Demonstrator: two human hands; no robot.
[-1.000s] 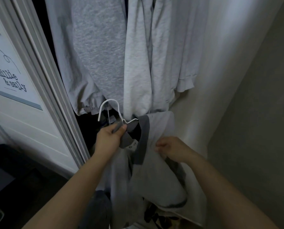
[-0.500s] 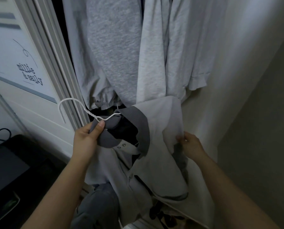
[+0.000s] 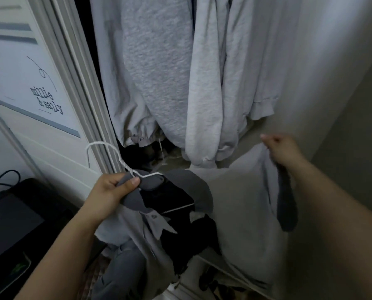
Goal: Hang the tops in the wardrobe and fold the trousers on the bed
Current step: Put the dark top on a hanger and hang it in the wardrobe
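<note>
A light grey polo top (image 3: 241, 204) with a dark grey collar hangs on a white wire hanger (image 3: 107, 150) in front of the open wardrobe. My left hand (image 3: 113, 191) grips the hanger's neck together with the collar, the hook pointing up and left. My right hand (image 3: 282, 150) pinches the top's right shoulder near the dark-cuffed sleeve (image 3: 286, 208) and holds it out to the right. The hanger's arms are hidden inside the top.
Several grey tops (image 3: 159, 83) hang close together in the wardrobe above my hands. The sliding door frame (image 3: 76, 87) and a lettered white door panel stand at the left. A dark box with cables (image 3: 9, 217) sits low left. A plain wall (image 3: 354, 126) borders the right.
My right hand has risen and moved right, drawing the shoulder of the top outward. My left hand with the hanger has stayed near the door frame while the view tilted slightly.
</note>
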